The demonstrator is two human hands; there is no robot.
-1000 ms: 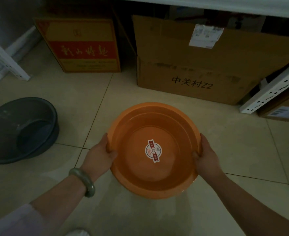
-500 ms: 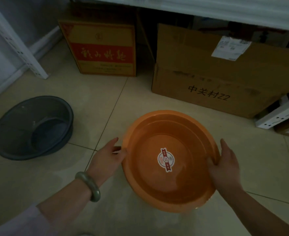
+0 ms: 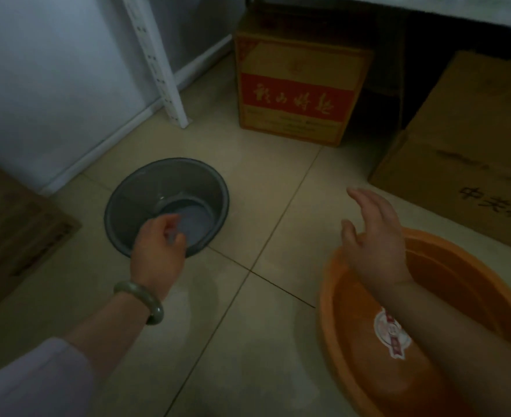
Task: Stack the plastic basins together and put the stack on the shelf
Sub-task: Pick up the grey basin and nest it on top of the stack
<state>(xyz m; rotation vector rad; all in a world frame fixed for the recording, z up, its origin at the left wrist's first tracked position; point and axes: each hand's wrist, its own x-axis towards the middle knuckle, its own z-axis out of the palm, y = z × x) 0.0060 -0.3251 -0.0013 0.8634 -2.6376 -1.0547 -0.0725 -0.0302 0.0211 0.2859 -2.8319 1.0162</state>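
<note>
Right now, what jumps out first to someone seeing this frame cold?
The orange basin at lower right, bright against the dim tiled floor, with the right hand open above its far rim. Next, the grey basin sitting on the floor at centre left, the left hand reaching over its near rim. Behind them stands a red-and-yellow carton with Chinese lettering.

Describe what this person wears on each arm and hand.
The left hand is bare; its wrist carries a smooth, rounded grey-green bangle, and a pale sleeve covers the arm further up. The right hand and forearm are bare: no sleeve or jewellery visible.
</note>
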